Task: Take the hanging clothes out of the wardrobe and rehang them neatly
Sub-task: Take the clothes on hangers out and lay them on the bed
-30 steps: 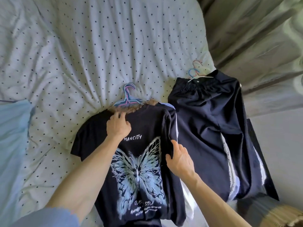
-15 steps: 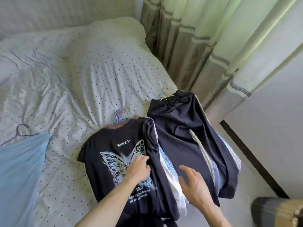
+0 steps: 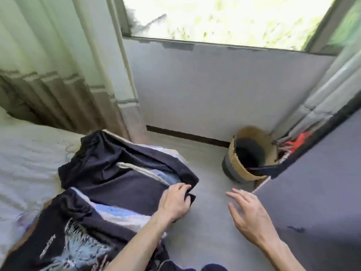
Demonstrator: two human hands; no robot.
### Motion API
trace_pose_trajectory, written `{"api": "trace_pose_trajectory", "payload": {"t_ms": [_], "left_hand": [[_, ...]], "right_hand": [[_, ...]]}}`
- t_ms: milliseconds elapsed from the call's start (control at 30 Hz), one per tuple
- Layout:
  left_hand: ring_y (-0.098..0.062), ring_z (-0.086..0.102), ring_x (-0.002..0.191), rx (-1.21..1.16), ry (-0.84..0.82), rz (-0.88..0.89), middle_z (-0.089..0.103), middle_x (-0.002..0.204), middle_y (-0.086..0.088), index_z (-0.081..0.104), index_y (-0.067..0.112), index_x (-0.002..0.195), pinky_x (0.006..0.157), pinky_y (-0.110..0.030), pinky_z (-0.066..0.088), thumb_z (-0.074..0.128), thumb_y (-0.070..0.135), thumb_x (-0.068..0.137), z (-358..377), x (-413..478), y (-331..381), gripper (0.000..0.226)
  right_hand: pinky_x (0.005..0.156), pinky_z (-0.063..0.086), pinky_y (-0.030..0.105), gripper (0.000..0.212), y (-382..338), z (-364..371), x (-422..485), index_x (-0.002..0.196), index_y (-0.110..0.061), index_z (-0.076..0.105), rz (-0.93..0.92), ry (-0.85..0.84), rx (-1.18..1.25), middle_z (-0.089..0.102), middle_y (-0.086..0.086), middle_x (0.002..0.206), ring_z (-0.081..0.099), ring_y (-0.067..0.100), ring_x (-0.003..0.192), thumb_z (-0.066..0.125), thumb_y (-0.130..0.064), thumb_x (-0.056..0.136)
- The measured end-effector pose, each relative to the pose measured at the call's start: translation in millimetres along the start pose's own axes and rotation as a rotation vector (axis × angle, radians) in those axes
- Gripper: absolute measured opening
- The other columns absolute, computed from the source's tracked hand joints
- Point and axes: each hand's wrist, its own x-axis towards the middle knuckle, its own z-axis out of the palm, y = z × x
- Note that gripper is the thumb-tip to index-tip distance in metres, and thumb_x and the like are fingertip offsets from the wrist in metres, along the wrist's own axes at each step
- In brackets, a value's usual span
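I count two stacks of dark clothes lying over the edge of the bed (image 3: 23, 163): the far pile of dark clothes (image 3: 121, 169), with pale layers showing between the folds, and the butterfly-print T-shirt (image 3: 74, 245) stack nearer to me. My left hand (image 3: 174, 202) rests palm down on the far pile's hanging corner, fingers curled over the dark fabric; whether it actually pinches the cloth, I cannot tell. My right hand (image 3: 252, 214) hovers to the right of it over the bare grey floor (image 3: 207, 231), fingers spread, holding and touching nothing. Beyond the right hand stands one woven basket (image 3: 252, 153) with dark cloth inside, against the grey fabric wardrobe (image 3: 316, 182); a curtain (image 3: 58, 75) hangs behind the far pile
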Motion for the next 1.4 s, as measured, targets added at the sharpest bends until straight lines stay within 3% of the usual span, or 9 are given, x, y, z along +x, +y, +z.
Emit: {"api": "trace_pose_trajectory", "payload": {"t_ms": [100,200,333,400,633,800,1033,1167,1400], "left_hand": [[-0.016,0.042,0.135,0.091,-0.092,0.259,0.048,0.147,0.008,0.048,0.029,0.143,0.112,-0.032,0.034,0.046,0.034,0.096,8,31,76,0.047],[-0.018,0.045,0.134,0.163,-0.160,0.491,0.049,0.146,0.007,0.047,0.030,0.143,0.111,-0.035,0.038,0.046,0.035,0.097,16,56,150,0.046],[-0.020,0.047,0.133,0.223,-0.217,0.772,0.051,0.145,0.007,0.050,0.029,0.142,0.108,-0.035,0.040,0.047,0.033,0.096,28,73,239,0.046],[-0.020,0.048,0.133,0.245,-0.237,0.889,0.051,0.145,0.007,0.050,0.030,0.142,0.110,-0.036,0.040,0.047,0.034,0.097,34,76,277,0.045],[-0.019,0.038,0.140,0.275,-0.319,1.205,0.040,0.154,0.010,0.040,0.035,0.148,0.113,-0.035,0.034,0.044,0.033,0.099,38,68,379,0.049],[-0.018,0.036,0.143,0.236,-0.315,1.369,0.039,0.156,0.009,0.042,0.033,0.148,0.115,-0.035,0.031,0.045,0.032,0.100,30,66,430,0.048],[-0.017,0.037,0.142,0.165,-0.315,1.525,0.042,0.153,0.008,0.043,0.030,0.147,0.115,-0.036,0.030,0.047,0.030,0.101,26,54,512,0.046],[-0.017,0.043,0.137,0.096,-0.322,1.564,0.048,0.148,0.008,0.048,0.028,0.144,0.112,-0.036,0.037,0.050,0.030,0.099,35,43,564,0.045],[-0.015,0.044,0.134,0.037,-0.445,1.543,0.046,0.147,0.009,0.045,0.031,0.145,0.110,-0.031,0.038,0.051,0.035,0.099,67,22,646,0.046]], "right_hand": [[0.112,0.037,0.033,0.034,54,-27,-31,0.130,-0.032,0.063,0.166,0.145,-0.012,0.057,-0.011,0.139,0.046,0.013,0.133,0.053,-0.037,0.098],[0.107,0.042,0.035,0.042,97,-41,-66,0.121,-0.030,0.069,0.351,0.318,-0.007,0.065,-0.008,0.130,0.055,0.020,0.126,0.042,-0.044,0.093],[0.104,0.032,0.025,0.045,129,-58,-112,0.115,-0.023,0.073,0.576,0.505,0.009,0.070,-0.003,0.121,0.055,0.018,0.117,0.041,-0.043,0.090],[0.106,0.029,0.023,0.048,136,-66,-134,0.119,-0.024,0.071,0.683,0.540,0.011,0.068,-0.005,0.126,0.054,0.018,0.121,0.037,-0.045,0.092],[0.106,0.044,0.036,0.049,134,-93,-185,0.128,-0.030,0.065,0.956,0.708,-0.060,0.060,-0.010,0.135,0.050,0.015,0.129,0.035,-0.048,0.093],[0.104,0.046,0.035,0.045,127,-117,-211,0.125,-0.027,0.067,1.062,0.861,-0.185,0.063,-0.009,0.132,0.052,0.016,0.127,0.038,-0.043,0.094],[0.108,0.032,0.026,0.037,129,-170,-253,0.129,-0.029,0.063,1.159,0.990,-0.398,0.059,-0.011,0.136,0.049,0.014,0.130,0.049,-0.036,0.095],[0.110,0.040,0.037,0.045,147,-214,-277,0.133,-0.024,0.061,1.176,1.048,-0.503,0.056,-0.006,0.141,0.045,0.016,0.135,0.041,-0.041,0.096],[0.110,0.038,0.045,0.052,218,-318,-322,0.145,-0.015,0.048,1.221,1.233,-0.771,0.041,0.009,0.154,0.035,0.027,0.141,0.045,-0.035,0.097]]}}
